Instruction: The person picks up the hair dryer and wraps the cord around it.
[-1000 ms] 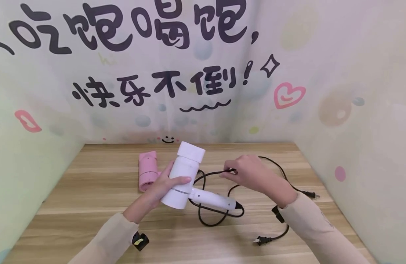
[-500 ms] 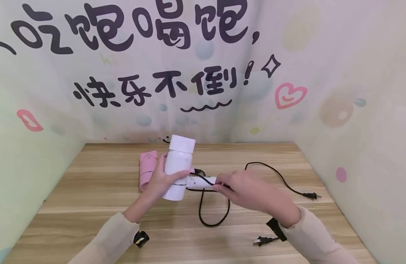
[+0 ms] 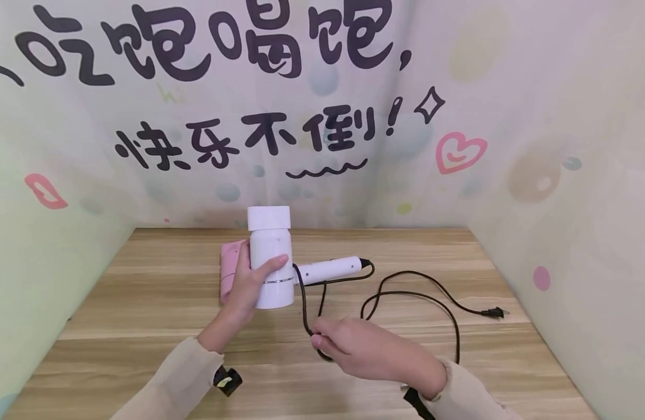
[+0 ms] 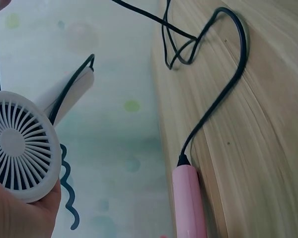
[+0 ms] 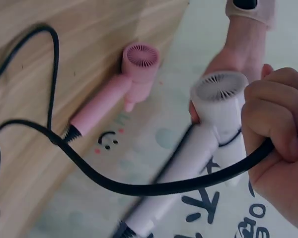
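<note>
In the head view my left hand (image 3: 244, 291) grips the barrel of a white hair dryer (image 3: 272, 251), held above the table. Its nozzle is up, and its handle (image 3: 330, 269) points right. A black cord (image 3: 303, 297) leaves the handle's end, runs back along the handle and hangs down from near the barrel. My right hand (image 3: 372, 350) pinches this cord below and right of the dryer. The right wrist view shows those curled fingers (image 5: 278, 109) around the cord. A round air-intake grille (image 4: 12, 144) faces the left wrist camera.
A pink hair dryer (image 3: 230, 265) lies on the wooden table (image 3: 144, 326), partly hidden behind the white one. Its handle (image 4: 187, 198) and cord (image 4: 223, 94) show in the left wrist view. A black plug (image 3: 493, 312) lies at the right. Printed fabric walls (image 3: 322, 192) enclose the table.
The white dryer has swung leftward and upright, its handle rising to point slightly upward. My right hand has brought the cord left across the handle, then down toward me.
</note>
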{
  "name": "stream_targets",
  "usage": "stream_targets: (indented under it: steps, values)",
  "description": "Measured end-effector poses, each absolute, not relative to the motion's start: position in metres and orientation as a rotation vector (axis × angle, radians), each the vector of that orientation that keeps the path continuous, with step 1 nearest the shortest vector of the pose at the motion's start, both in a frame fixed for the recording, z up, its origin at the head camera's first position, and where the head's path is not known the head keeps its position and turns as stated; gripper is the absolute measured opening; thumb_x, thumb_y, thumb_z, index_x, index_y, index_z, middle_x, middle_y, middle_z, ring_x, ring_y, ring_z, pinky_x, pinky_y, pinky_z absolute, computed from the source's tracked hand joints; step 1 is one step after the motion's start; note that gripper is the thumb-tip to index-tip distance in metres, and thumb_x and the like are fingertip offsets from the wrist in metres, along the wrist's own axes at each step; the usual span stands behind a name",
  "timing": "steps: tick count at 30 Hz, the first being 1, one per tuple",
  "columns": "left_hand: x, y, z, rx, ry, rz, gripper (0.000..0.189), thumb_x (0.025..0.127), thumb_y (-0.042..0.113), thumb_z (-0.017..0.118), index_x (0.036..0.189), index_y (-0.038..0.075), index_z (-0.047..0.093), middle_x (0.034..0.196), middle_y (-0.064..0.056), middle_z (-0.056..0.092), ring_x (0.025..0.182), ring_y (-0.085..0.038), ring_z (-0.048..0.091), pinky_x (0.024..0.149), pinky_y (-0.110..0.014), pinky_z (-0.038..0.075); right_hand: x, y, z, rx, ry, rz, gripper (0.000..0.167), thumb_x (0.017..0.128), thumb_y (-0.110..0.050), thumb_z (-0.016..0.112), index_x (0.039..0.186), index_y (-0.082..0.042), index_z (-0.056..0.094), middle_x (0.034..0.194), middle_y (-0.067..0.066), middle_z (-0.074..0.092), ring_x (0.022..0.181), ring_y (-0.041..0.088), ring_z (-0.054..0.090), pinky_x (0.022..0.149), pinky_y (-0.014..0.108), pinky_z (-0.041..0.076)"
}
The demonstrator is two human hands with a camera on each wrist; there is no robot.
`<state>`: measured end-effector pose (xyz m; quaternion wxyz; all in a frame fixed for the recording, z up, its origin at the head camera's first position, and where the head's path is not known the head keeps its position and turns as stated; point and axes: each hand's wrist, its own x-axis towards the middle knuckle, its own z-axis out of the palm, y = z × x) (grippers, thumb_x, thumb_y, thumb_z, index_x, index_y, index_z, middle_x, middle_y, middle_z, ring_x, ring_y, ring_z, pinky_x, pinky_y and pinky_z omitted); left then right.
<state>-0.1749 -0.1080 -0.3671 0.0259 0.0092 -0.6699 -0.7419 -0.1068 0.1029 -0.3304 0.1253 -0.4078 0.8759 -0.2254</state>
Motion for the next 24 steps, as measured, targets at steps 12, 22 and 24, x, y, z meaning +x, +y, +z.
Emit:
stream_targets:
  steps: [12,22,24]
  values:
    - [-0.161,-0.101,-0.357,-0.055,-1.907,-2.454,0.044,0.085,0.016,0.055,0.123,0.024,0.035,0.104,0.002,0.056,0.088,-0.013,0.059,0.077,-0.033,0.047,-0.114,0.091,-0.366,-1.420,2.612,-0.491,0.016,0.099,-0.023,0.044,0.085,-0.015,0.043,0.054,-0.013,0.026,0.045,-0.003,0.025,0.042,0.010,0.025]
    - [-0.153,-0.097,-0.351,-0.068,-1.905,-2.727,0.034,0.087,0.026,0.047,0.119,0.017,0.041,0.091,0.006,0.067,0.081,-0.012,0.063,0.074,-0.032,0.049,-0.137,0.091,-0.384,-1.275,2.852,-0.280,0.012,0.098,-0.022,0.046,0.090,-0.014,0.050,0.051,-0.008,0.035,0.044,0.005,0.035,0.040,0.021,0.032]
    - [-0.151,-0.096,-0.350,-0.074,-1.916,-2.772,0.034,0.088,0.027,0.046,0.119,0.015,0.042,0.091,0.006,0.068,0.081,-0.011,0.063,0.075,-0.031,0.049,-0.142,0.092,-0.388,-1.265,2.880,-0.278,0.010,0.098,-0.022,0.046,0.094,-0.015,0.052,0.052,-0.007,0.038,0.045,0.006,0.037,0.041,0.022,0.033]
